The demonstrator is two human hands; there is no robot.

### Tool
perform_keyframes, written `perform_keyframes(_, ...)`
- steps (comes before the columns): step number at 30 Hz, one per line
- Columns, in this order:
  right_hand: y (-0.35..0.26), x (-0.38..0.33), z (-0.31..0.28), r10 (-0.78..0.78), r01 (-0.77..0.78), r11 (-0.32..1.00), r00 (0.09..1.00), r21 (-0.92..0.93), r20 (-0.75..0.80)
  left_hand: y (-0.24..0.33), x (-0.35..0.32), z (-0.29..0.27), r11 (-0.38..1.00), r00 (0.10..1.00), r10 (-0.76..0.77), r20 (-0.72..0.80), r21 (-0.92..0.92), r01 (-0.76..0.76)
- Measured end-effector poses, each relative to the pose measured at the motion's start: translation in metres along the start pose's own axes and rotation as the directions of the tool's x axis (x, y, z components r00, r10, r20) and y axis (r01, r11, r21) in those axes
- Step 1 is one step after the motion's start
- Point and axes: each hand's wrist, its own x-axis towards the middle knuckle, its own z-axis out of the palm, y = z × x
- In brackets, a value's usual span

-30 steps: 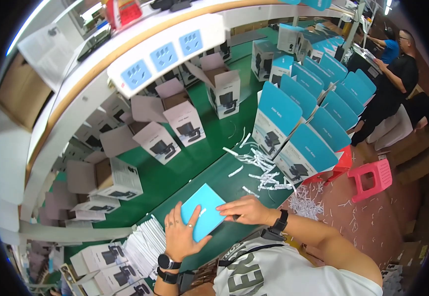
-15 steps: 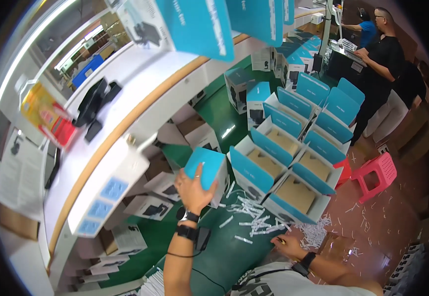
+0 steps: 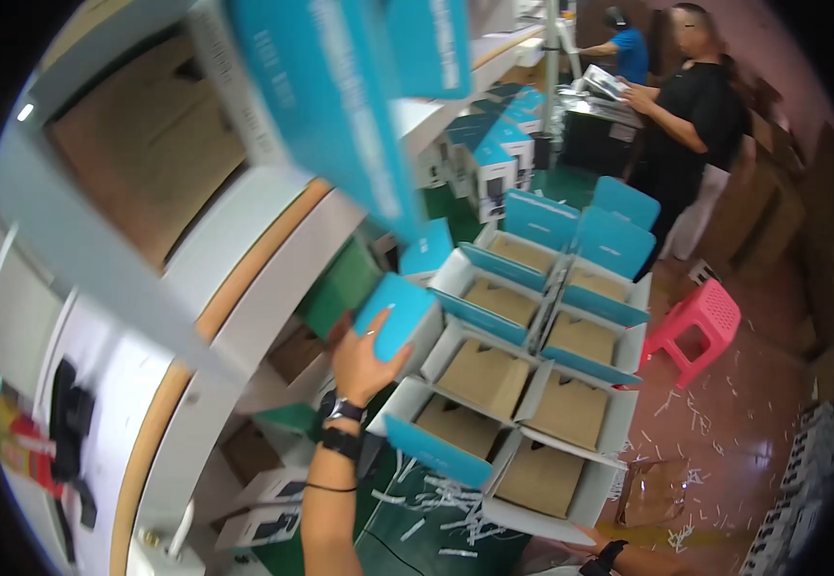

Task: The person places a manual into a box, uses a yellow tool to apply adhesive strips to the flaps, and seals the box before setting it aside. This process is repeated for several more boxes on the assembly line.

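My left hand [image 3: 367, 360] lies over the top of a closed white carton with a teal lid [image 3: 401, 312], its fingers spread across the lid and bent round the edge. A dark watch and bands circle that wrist. The carton stands at the left side of a double row of open cartons [image 3: 523, 403], which have teal flaps and brown cardboard inserts inside. At the lower edge my right hand [image 3: 580, 540] is by the front corner of the nearest open carton; its fingers are mostly hidden, so what it holds does not show.
White paper strips [image 3: 446, 504] litter the green surface in front. A pink stool [image 3: 700, 331] stands on the right-hand floor. A white shelf with a wooden edge [image 3: 263, 264] runs along the left, with blurred teal cartons [image 3: 326, 106] overhead. A person in black [image 3: 695, 106] stands at the back.
The view has swung, shifting the open cartons left. The closed carton under my left hand now sits closer against them. My right hand has moved to the nearest open carton's corner.
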Motion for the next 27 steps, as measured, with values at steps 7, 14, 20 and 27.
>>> perform_keyframes(7,-0.112,0.015,-0.060,0.175,-0.170,0.980,0.984,0.104,-0.041,-0.064,0.025,0.008,0.938,0.998,-0.070,-0.003,0.340,0.067)
perform_keyframes(14,-0.044,-0.001,0.013,0.212,-0.170,0.906,0.975,0.388,-0.068,-0.038,-0.032,-0.085,0.887,0.904,-0.408,0.130,0.293,0.358)
perform_keyframes(20,-0.135,0.074,-0.023,-0.076,0.242,0.963,0.665,-0.119,0.743,-0.058,-0.091,-0.099,0.872,0.951,-0.289,0.110,0.439,0.215)
perform_keyframes(27,-0.247,0.125,-0.003,-0.411,0.306,0.901,0.829,0.308,0.379,-0.046,-0.159,-0.100,0.819,0.883,-0.465,0.059,0.406,0.405)
